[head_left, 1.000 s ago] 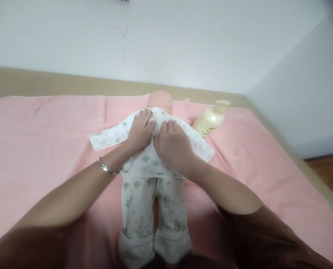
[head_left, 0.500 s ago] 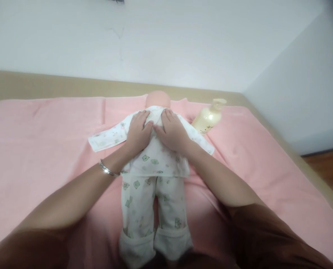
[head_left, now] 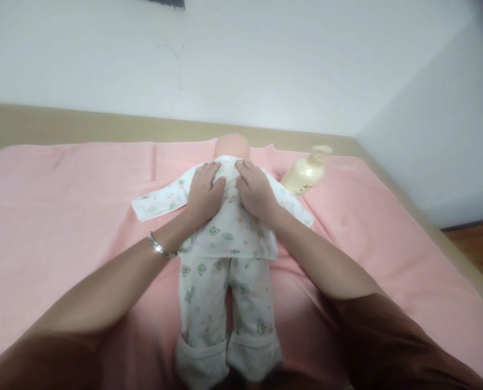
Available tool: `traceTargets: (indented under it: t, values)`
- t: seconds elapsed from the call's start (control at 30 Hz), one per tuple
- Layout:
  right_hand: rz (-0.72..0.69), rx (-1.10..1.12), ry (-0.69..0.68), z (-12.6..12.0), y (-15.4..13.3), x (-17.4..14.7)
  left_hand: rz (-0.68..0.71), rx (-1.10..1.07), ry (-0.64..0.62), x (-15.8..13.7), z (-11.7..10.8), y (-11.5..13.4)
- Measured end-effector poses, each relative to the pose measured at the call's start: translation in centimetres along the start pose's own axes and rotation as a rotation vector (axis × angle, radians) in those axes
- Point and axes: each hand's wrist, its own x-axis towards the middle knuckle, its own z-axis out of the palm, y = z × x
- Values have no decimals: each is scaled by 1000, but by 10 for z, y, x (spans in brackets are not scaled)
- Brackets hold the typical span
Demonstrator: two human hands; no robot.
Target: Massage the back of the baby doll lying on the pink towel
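Note:
A baby doll [head_left: 229,238] in a white printed top and trousers lies stretched out on a pink blanket [head_left: 62,216], its bald head away from me and its face not visible. My left hand [head_left: 205,192] rests flat on the left side of its upper back, fingers pointing toward the head. On the right side of the upper back lies my right hand [head_left: 256,189], also flat with the thumb apart. Neither hand grips anything. The sleeves spread out to both sides, and the trouser cuffs are turned up.
A pale yellow pump bottle [head_left: 306,172] lies tilted on the blanket beside the doll's right-hand sleeve. Behind the blanket runs a beige table edge [head_left: 143,125] against a white wall [head_left: 265,65]. Brown wooden floor [head_left: 479,246] shows at the far right.
My two thumbs have moved apart on the doll's back, the right one drawing away from the middle. The whole view has shifted slightly; doll and bottle otherwise stay put.

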Motion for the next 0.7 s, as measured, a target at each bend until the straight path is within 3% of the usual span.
traceTargets:
  t: [0.23, 0.37, 0.47, 0.6, 0.7]
  values:
    - [117, -38, -80, -31, -2, 2, -9, -3, -2, -1, 0, 2]
    - [85, -5, 73, -39, -10, -3, -9, 3, 2, -1, -1, 3]
    - [-27, -16, 127, -27, -18, -11, 1, -2, 4, -1, 0, 2]
    - [-54, -54, -36, -9, -25, -17, 23, -33, 28, 0, 2, -2]
    - [-26, -21, -92, -17, -26, -16, 34, -52, 41, 0, 2, -4]
